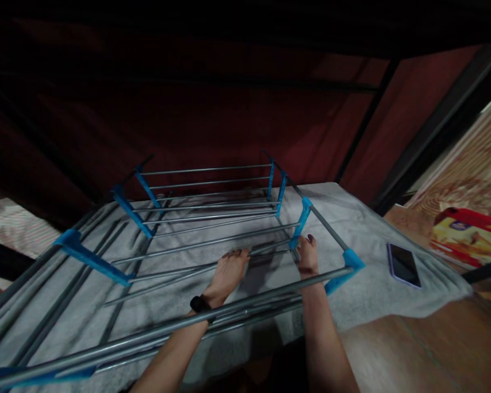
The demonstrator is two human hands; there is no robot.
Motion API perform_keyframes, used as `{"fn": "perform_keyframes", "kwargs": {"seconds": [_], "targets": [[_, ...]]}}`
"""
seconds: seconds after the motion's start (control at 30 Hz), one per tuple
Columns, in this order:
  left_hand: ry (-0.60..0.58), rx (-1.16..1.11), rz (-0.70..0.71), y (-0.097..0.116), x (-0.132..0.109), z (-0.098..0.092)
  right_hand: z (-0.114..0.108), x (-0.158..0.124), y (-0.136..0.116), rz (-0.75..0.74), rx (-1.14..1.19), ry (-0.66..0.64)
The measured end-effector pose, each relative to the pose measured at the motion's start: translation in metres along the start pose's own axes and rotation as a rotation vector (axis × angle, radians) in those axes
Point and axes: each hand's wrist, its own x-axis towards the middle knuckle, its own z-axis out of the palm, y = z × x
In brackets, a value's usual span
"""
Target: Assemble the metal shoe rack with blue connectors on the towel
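A folding drying rack [213, 218] with grey metal rods and blue plastic joints lies over a grey towel [360, 229] spread on a flat surface. Both my arms reach in between its rods. My left hand [229, 270], with a black band at the wrist, rests palm down on the towel, its fingers stretched to a thin rod. My right hand [307, 254] is curled around a rod close to a blue joint [300, 221] at the rack's right side.
A dark phone [403, 265] lies on the towel to the right of the rack. Further right sits a red and yellow box [468, 234]. Dark red walls and black bars stand behind. Brown floor shows at the lower right.
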Motion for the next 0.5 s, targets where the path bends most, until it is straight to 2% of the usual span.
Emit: {"fn": "perform_keyframes", "kwargs": {"seconds": [0.07, 0.1, 0.2, 0.27, 0.4, 0.5], "targets": [[0.001, 0.006, 0.032, 0.006, -0.005, -0.002, -0.001, -0.016, -0.007, 0.077, 0.093, 0.023], [0.000, 0.010, 0.038, 0.010, -0.007, -0.003, -0.001, -0.026, -0.011, 0.125, 0.170, -0.016], [-0.018, 0.022, 0.040, 0.024, -0.013, -0.006, -0.003, -0.062, -0.024, 0.252, 0.472, -0.272], [-0.018, 0.020, 0.069, 0.032, -0.020, -0.008, -0.010, -0.087, -0.029, 0.261, 0.602, -0.386], [0.066, 0.046, 0.137, 0.044, -0.047, -0.008, -0.037, -0.133, -0.028, 0.171, 0.674, -0.324], [0.085, 0.086, 0.207, 0.053, -0.067, -0.010, -0.058, -0.162, -0.026, 0.114, 0.628, -0.287]]}}
